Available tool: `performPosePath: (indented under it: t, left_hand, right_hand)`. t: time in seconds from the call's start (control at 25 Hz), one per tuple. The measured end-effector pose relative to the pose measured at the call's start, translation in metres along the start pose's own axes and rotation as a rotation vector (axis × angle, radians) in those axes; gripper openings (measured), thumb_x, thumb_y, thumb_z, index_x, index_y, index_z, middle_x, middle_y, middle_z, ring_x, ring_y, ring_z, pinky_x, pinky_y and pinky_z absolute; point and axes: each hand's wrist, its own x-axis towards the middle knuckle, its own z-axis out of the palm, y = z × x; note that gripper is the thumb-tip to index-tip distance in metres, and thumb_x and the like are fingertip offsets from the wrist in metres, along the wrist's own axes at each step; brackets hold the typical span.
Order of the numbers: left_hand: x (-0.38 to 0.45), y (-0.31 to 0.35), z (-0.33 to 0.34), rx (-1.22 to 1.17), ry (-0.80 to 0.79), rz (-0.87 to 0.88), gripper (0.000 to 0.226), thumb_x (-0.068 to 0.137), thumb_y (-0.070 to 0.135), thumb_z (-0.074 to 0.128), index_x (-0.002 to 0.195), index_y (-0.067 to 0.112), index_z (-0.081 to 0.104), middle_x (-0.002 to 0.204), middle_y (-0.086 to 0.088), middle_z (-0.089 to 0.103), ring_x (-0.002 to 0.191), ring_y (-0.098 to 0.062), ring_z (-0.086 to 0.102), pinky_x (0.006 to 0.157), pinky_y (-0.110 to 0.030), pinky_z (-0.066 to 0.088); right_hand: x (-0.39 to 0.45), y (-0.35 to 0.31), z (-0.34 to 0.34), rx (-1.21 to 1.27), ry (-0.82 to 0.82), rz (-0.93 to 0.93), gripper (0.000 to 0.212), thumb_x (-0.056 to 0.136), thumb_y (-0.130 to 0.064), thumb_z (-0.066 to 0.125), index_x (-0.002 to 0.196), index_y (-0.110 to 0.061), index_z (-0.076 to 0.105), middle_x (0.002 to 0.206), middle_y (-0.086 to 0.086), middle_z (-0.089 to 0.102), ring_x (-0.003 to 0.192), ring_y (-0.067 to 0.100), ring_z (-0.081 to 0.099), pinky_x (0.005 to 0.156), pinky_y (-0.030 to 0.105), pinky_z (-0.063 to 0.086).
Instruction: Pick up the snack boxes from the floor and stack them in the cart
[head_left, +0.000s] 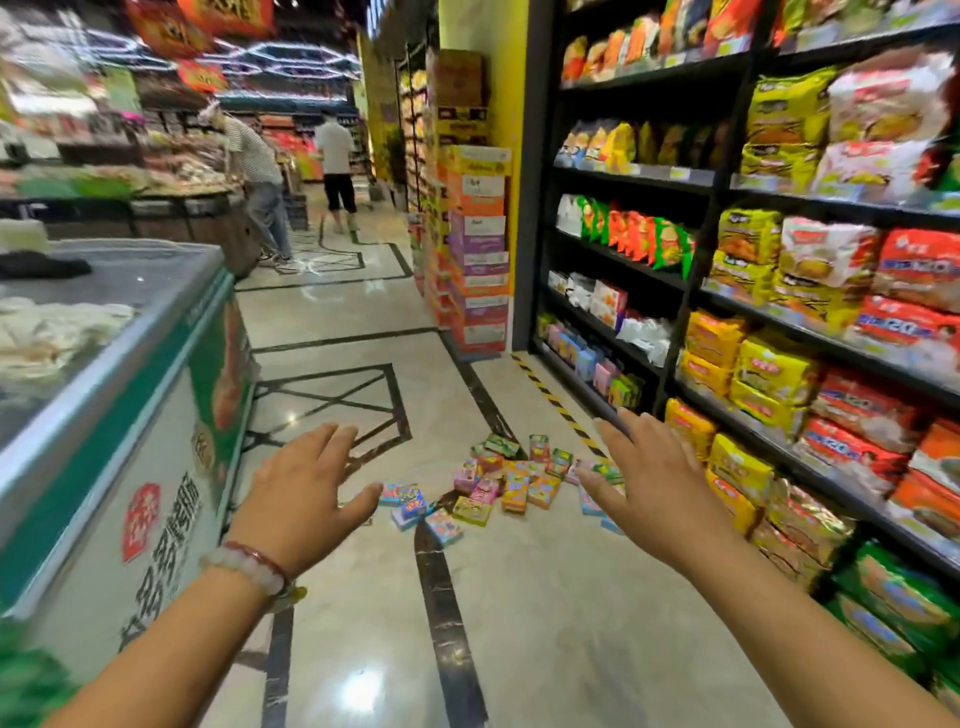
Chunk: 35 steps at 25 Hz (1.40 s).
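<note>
Several small colourful snack boxes (501, 480) lie scattered in a heap on the shiny tiled floor of a shop aisle, close to the foot of the right-hand shelves. My left hand (306, 488) is stretched out in front of me, fingers spread and holding nothing, to the left of the heap. My right hand (649, 480) is also held out with straight fingers and covers the heap's right edge from view. Both hands are up in the air, well above the boxes. No cart is in view.
A chest freezer (130, 415) with a glass lid lines the left side. Black shelves (753, 291) full of noodle and snack packs run along the right. A tall stack of cartons (475, 249) stands beyond the heap. Two people (301, 171) stand far down the aisle.
</note>
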Motion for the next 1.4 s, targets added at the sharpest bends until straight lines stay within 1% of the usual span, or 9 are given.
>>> performPosePath:
  t: [0.2, 0.32, 0.48, 0.68, 0.84, 1.0, 1.2, 1.32, 1.4]
  left_hand:
    - [0.045, 0.004, 0.022, 0.017, 0.004, -0.123, 0.099, 0.065, 0.071, 0.016, 0.141, 0.013, 0.040, 0.143, -0.009, 0.043, 0.129, -0.027, 0.043, 0.106, -0.038, 0.034]
    - [0.070, 0.009, 0.031, 0.017, 0.018, -0.186, 0.096, 0.066, 0.070, 0.019, 0.139, 0.012, 0.042, 0.140, -0.010, 0.046, 0.126, -0.029, 0.046, 0.103, -0.041, 0.036]
    - [0.093, 0.009, 0.040, 0.018, 0.019, -0.258, 0.093, 0.070, 0.069, 0.024, 0.140, 0.010, 0.041, 0.141, -0.011, 0.045, 0.127, -0.029, 0.044, 0.105, -0.041, 0.034]
    - [0.110, -0.015, 0.051, 0.020, -0.024, -0.360, 0.073, 0.087, 0.056, 0.048, 0.146, 0.017, 0.028, 0.149, -0.005, 0.035, 0.133, -0.023, 0.036, 0.111, -0.039, 0.029]
    - [0.129, -0.051, 0.061, 0.030, -0.042, -0.429, 0.072, 0.087, 0.055, 0.048, 0.146, 0.021, 0.026, 0.151, -0.003, 0.031, 0.134, -0.022, 0.035, 0.111, -0.040, 0.030]
    - [0.159, -0.106, 0.071, 0.020, -0.058, -0.431, 0.074, 0.087, 0.056, 0.047, 0.147, 0.021, 0.024, 0.152, -0.004, 0.028, 0.135, -0.021, 0.033, 0.112, -0.038, 0.028]
    - [0.208, -0.182, 0.083, 0.070, -0.084, -0.382, 0.081, 0.082, 0.068, 0.034, 0.148, 0.022, 0.021, 0.154, -0.002, 0.024, 0.138, -0.020, 0.029, 0.114, -0.036, 0.021]
    - [0.236, -0.220, 0.090, 0.055, -0.105, -0.361, 0.085, 0.080, 0.070, 0.033, 0.147, 0.019, 0.024, 0.153, -0.004, 0.027, 0.138, -0.022, 0.030, 0.113, -0.038, 0.023]
    - [0.251, -0.242, 0.097, 0.061, -0.115, -0.344, 0.083, 0.081, 0.069, 0.034, 0.147, 0.019, 0.026, 0.152, -0.005, 0.029, 0.137, -0.023, 0.031, 0.113, -0.040, 0.024]
  right_hand:
    - [0.079, 0.020, 0.022, 0.000, -0.001, -0.102, 0.088, 0.074, -0.072, 0.000, 0.147, -0.028, 0.020, 0.153, 0.001, 0.018, 0.143, 0.021, 0.011, 0.115, 0.036, 0.007]
    - [0.116, 0.031, 0.029, 0.032, -0.032, -0.150, 0.072, 0.089, -0.068, 0.018, 0.148, -0.027, 0.020, 0.155, 0.002, 0.016, 0.143, 0.020, 0.008, 0.115, 0.036, 0.005]
    - [0.161, 0.035, 0.044, 0.023, -0.038, -0.235, 0.090, 0.073, -0.070, -0.004, 0.148, -0.027, 0.020, 0.154, 0.000, 0.018, 0.143, 0.019, 0.007, 0.115, 0.036, 0.003]
    - [0.208, 0.017, 0.061, 0.067, -0.094, -0.300, 0.061, 0.094, -0.059, 0.024, 0.147, -0.028, 0.018, 0.156, 0.000, 0.012, 0.144, 0.018, 0.004, 0.115, 0.035, 0.000]
    - [0.249, -0.015, 0.081, 0.091, -0.133, -0.345, 0.075, 0.083, -0.067, 0.007, 0.149, -0.030, 0.013, 0.158, -0.002, 0.007, 0.145, 0.018, 0.000, 0.116, 0.034, -0.001]
    - [0.296, -0.060, 0.104, 0.083, -0.137, -0.364, 0.076, 0.083, -0.068, 0.005, 0.149, -0.030, 0.011, 0.158, -0.003, 0.006, 0.144, 0.017, -0.001, 0.116, 0.034, -0.002]
    - [0.354, -0.124, 0.138, 0.122, -0.134, -0.322, 0.076, 0.084, -0.070, 0.008, 0.150, -0.031, 0.010, 0.158, -0.004, 0.006, 0.145, 0.017, -0.001, 0.116, 0.033, -0.004]
    - [0.382, -0.157, 0.157, 0.134, -0.151, -0.296, 0.065, 0.094, -0.059, 0.022, 0.150, -0.029, 0.010, 0.158, -0.002, 0.006, 0.145, 0.017, 0.000, 0.116, 0.032, -0.004]
    - [0.397, -0.175, 0.166, 0.145, -0.147, -0.284, 0.072, 0.089, -0.067, 0.014, 0.150, -0.029, 0.012, 0.158, -0.002, 0.007, 0.145, 0.017, 0.001, 0.116, 0.033, -0.004]
